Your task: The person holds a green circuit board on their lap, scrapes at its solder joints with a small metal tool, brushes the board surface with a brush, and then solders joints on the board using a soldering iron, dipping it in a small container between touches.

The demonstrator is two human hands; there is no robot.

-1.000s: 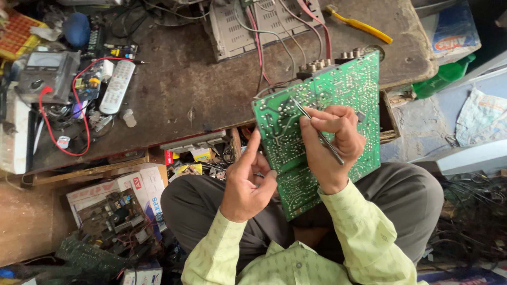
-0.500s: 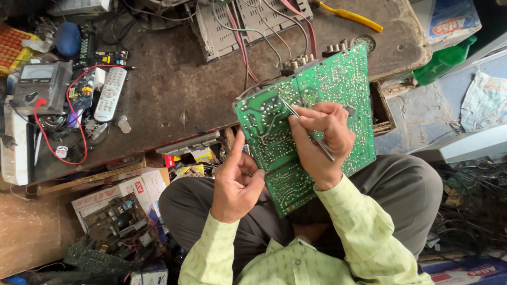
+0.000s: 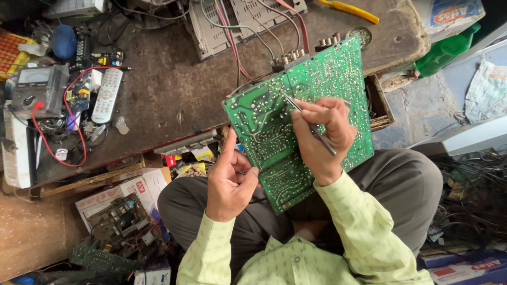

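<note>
A large green circuit board (image 3: 274, 111) stands tilted on my lap, solder side toward me, its top edge leaning on the low worktable (image 3: 174, 89). My right hand (image 3: 322, 134) grips thin metal tweezers (image 3: 298, 111) like a pen, the tip touching the board's upper middle. My left hand (image 3: 229, 177) steadies the board's lower left edge, thumb and fingers pinched at it. Coloured wires (image 3: 237, 47) run from the board's top to a grey chassis (image 3: 232, 21) behind.
A multimeter (image 3: 37, 87) with red lead, a white remote (image 3: 107, 95) and small parts lie on the table's left. A yellow tool (image 3: 351, 9) rests at the back. Boxes and scrap boards (image 3: 119, 221) sit beside my left knee. A green bottle (image 3: 446, 50) is right.
The view has drifted, so board and hands sit slightly lower and left in frame. The tweezers stay on the board and both hands keep their hold.
</note>
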